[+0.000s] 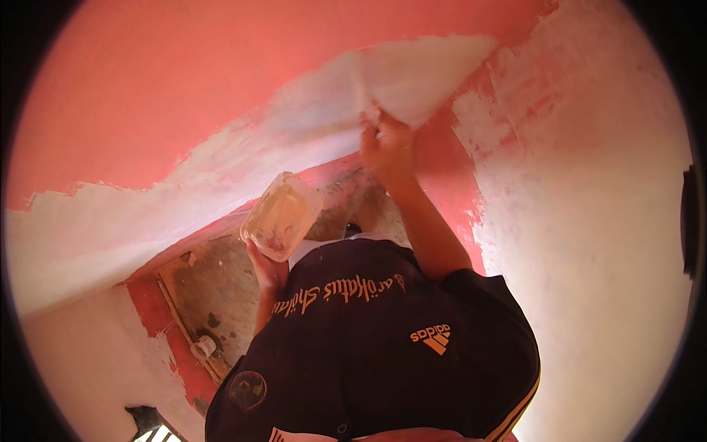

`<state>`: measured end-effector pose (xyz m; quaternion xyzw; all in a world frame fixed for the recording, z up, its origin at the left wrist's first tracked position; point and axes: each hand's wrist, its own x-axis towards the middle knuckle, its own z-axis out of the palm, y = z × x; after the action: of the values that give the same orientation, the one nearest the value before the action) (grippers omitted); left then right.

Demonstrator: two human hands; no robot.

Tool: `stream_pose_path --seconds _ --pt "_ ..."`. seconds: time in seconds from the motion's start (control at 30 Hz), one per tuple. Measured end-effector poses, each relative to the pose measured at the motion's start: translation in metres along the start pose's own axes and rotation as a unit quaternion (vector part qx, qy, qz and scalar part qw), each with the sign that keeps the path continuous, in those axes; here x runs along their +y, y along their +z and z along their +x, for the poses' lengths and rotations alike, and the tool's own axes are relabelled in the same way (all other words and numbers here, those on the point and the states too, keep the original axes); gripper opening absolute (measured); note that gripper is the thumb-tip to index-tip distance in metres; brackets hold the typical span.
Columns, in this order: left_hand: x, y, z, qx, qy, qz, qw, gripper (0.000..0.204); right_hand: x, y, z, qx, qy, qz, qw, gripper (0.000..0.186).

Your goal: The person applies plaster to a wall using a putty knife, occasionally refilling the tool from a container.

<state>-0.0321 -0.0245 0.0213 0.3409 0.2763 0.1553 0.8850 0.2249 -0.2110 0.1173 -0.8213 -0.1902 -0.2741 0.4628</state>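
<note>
tub (281, 219) | smeared inside | in left hand (266, 267) | wall (243, 81) | red, partly white

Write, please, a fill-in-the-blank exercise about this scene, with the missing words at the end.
The right hand is ____ (higher/lower) in the picture than the left hand.
The tub is in the ____ (left/right) hand.
The shirt is ____ (dark/pale).
The large red area is ____ (above/below) the pale patch.
Missing words: higher; left; dark; above.

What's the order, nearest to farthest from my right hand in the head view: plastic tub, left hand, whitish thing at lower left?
From the right hand:
1. Plastic tub: lower left of it.
2. Left hand: at the tub's lower edge.
3. Whitish thing: farther lower left.
</note>
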Motion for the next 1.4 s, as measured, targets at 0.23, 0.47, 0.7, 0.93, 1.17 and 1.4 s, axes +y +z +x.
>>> stream_pose_path --seconds 0.23,0.47,0.7,0.93,1.17,1.4 --pt "-0.004 -0.008 0.0 -0.004 0.013 -0.025 1.0 0.071 0.067 -0.058 0.058 0.173 0.216 0.331 0.902 0.026" --pt "-0.005 -0.004 0.003 -0.019 0.027 -0.032 0.999 0.07 0.06 -0.01 0.05 0.075 0.027 -0.081 0.994 0.014" --pt "0.004 0.003 -0.004 -0.035 0.012 -0.011 0.999 0.068 -0.049 0.036 -0.024 -0.225 0.048 0.263 0.937 0.036" --pt "-0.014 -0.017 0.008 0.004 0.028 -0.04 0.999 0.069 0.132 -0.071 0.103 0.193 0.211 0.018 0.958 0.018" --pt "-0.017 -0.018 0.009 0.007 0.04 -0.017 0.999 0.07 0.03 0.056 0.016 0.075 -0.076 0.082 0.991 0.049" --pt "-0.011 -0.032 0.006 0.032 -0.016 -0.013 0.999 0.07 0.023 0.051 -0.007 -0.024 -0.056 0.171 0.983 0.029"
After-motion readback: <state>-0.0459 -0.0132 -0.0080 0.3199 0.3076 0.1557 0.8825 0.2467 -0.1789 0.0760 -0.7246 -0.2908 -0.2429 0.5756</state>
